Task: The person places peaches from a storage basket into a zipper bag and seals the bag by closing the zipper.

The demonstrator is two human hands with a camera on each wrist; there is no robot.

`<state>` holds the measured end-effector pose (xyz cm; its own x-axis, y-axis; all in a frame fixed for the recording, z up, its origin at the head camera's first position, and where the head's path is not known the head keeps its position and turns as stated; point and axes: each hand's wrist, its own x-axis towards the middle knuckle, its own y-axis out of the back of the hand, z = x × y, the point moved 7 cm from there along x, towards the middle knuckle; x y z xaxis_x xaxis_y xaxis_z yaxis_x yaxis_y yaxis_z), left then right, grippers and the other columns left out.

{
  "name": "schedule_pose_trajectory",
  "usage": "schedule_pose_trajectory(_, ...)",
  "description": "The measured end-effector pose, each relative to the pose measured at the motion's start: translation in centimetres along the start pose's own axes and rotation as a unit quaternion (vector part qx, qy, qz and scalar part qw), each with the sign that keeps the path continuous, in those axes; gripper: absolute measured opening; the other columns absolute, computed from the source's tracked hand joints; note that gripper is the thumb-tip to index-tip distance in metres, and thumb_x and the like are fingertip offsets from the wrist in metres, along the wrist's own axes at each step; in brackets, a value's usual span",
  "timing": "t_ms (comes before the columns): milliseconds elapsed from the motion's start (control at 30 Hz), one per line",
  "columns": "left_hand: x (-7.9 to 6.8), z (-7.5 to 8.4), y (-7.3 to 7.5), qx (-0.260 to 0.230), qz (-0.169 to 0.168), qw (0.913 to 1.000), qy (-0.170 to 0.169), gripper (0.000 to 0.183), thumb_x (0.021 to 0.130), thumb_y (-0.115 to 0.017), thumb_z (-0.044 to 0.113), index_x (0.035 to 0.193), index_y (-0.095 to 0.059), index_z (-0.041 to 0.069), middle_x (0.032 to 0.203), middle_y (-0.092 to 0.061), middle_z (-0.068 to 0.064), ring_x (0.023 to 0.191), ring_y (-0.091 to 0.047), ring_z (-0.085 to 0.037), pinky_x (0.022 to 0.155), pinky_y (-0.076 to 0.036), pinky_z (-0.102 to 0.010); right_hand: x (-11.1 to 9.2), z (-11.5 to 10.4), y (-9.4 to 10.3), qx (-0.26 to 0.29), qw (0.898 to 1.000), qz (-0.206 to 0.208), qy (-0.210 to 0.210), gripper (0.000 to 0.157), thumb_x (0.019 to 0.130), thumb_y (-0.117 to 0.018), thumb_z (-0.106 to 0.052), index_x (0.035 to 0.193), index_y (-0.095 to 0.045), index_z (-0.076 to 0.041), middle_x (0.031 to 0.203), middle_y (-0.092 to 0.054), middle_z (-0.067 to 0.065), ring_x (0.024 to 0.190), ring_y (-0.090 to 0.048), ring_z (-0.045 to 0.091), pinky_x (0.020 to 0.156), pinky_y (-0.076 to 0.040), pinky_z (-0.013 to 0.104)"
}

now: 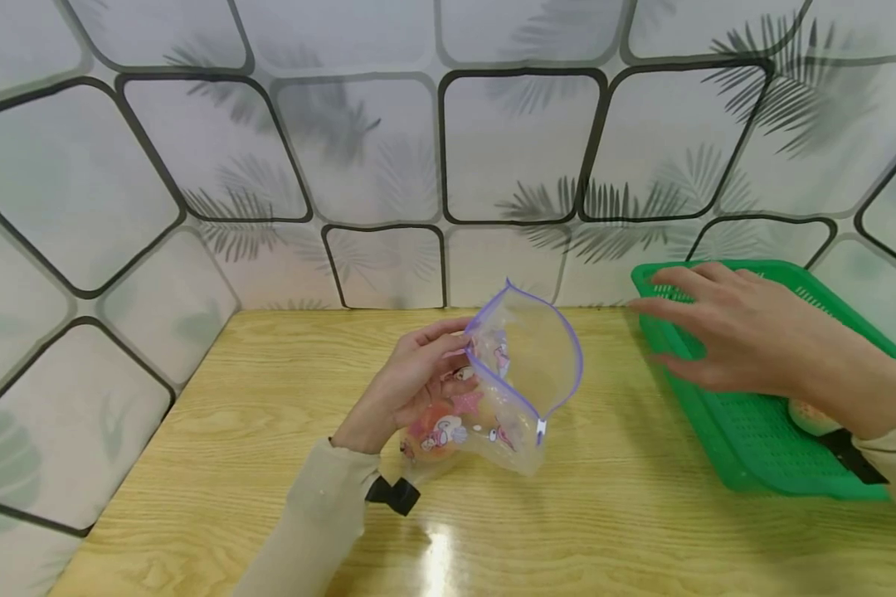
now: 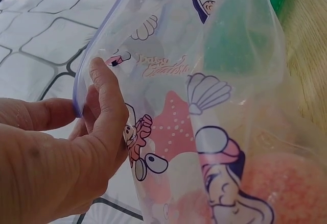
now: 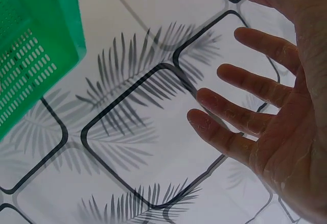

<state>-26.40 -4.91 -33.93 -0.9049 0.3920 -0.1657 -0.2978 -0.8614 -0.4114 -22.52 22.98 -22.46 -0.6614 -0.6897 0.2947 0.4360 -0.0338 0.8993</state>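
Observation:
My left hand [image 1: 418,377] pinches the purple rim of a clear zip bag [image 1: 518,444], thumb on one side and fingers on the other. The bag's mouth gapes toward the right, and its film carries printed shells, a pink starfish and cartoon figures. Through the film a pinkish-red round thing [image 2: 296,193] shows at the bottom; its kind is blurred. Over the left rim of a green plastic basket [image 1: 705,423] hangs my right hand [image 1: 747,332], fingers spread and holding nothing. Below its wrist a pale round fruit-like thing [image 1: 812,417] lies in the basket, partly covered by the arm.
The bag rests on a wood-grain table [image 1: 284,398]. Behind it and on both sides stands a white covering [image 1: 523,149] with dark rounded outlines and grey leaf prints. Bare tabletop lies between the bag and the basket.

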Motion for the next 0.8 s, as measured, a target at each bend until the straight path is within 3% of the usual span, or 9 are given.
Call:
schedule_pose_trajectory(500,0.0,-0.2,0.1,0.002,-0.003,1.0,0.001,0.038,0.107,-0.051,0.01,0.144,-0.052,0.004,0.094,-0.07,0.0,0.081,-0.07,-0.009,0.064,-0.064,-0.022,-2.6,3.4,-0.7,-0.042,0.997,-0.044,-0.056,0.061,0.071,-0.09,-0.036,0.125,-0.072,-0.015,0.133,-0.061,0.024,0.11,-0.061,0.049,0.084,-0.054,0.066)
schedule_pose_trajectory(800,0.0,-0.3,0.0,0.002,-0.003,1.0,0.003,0.039,0.107,-0.051,0.011,0.145,-0.052,0.004,0.094,-0.07,0.0,0.081,-0.07,-0.008,0.064,-0.064,-0.022,-3.9,4.6,-1.2,-0.052,0.997,-0.034,-0.045,0.061,0.067,-0.091,-0.033,0.122,-0.072,-0.013,0.125,-0.064,0.026,0.102,-0.063,0.048,0.081,-0.055,0.063)
